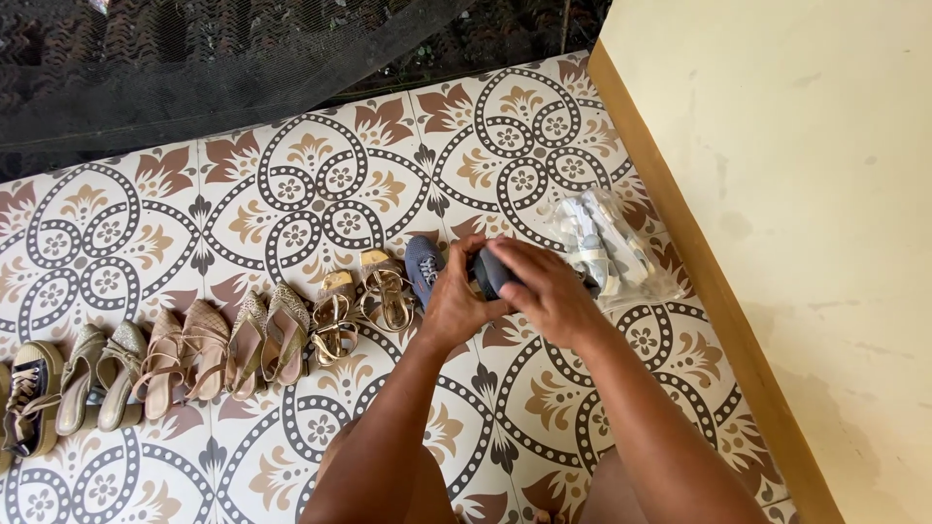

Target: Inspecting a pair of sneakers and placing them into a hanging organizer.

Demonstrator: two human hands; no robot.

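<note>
The person crouched over a patterned floor of cream, brown and black tiles, both forearms stretched forward. The left hand and the right hand met in front of them, both closed around a dark blue-grey fabric shoe, which was lifted clear of the tiles; the left fingers curled round its near end and the right hand lay over its top, so most of it was hidden. Just beside the left hand, on the floor, stood its mate, a blue-grey lace-up sneaker with white laces, toe pointing away.

To the left of that ran a row of footwear, side by side: a pair of gold strappy heeled sandals, then a pair of glittery beige strappy sandals, a pair of tan strappy sandals, a pair of pale green-gold pointed flats and, at the far end, a dark platform sneaker with a tan sole.

Near the right hand, against a cream wall with a wooden skirting board, lay a clear plastic bag holding pale shoes. Dark netting hung along the far edge of the floor.
</note>
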